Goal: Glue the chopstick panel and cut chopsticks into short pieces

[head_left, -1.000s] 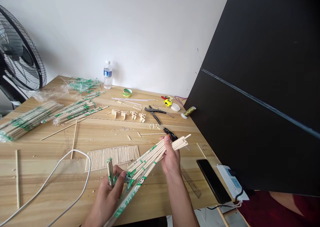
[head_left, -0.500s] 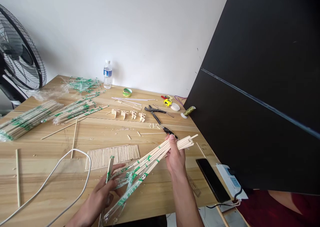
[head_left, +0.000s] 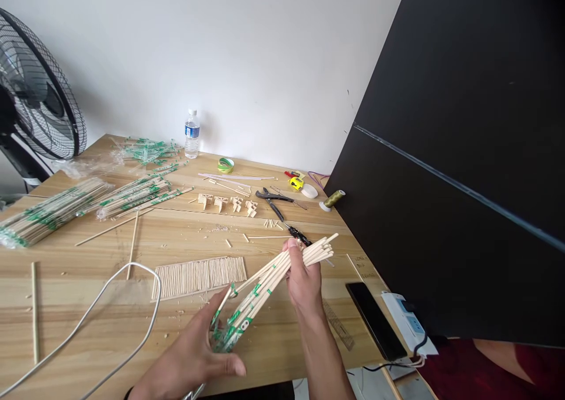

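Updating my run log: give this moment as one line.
right hand: holds sticks | left hand: thumb spread, near wrappers | bottle: upright on table

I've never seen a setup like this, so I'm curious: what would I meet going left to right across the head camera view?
Fan → water bottle → green-and-yellow tape roll → right hand, gripping wooden sticks → black phone → dark red cloth.

Slanted pale chopsticks (head_left: pixel 276 273), seemingly half-unwrapped.
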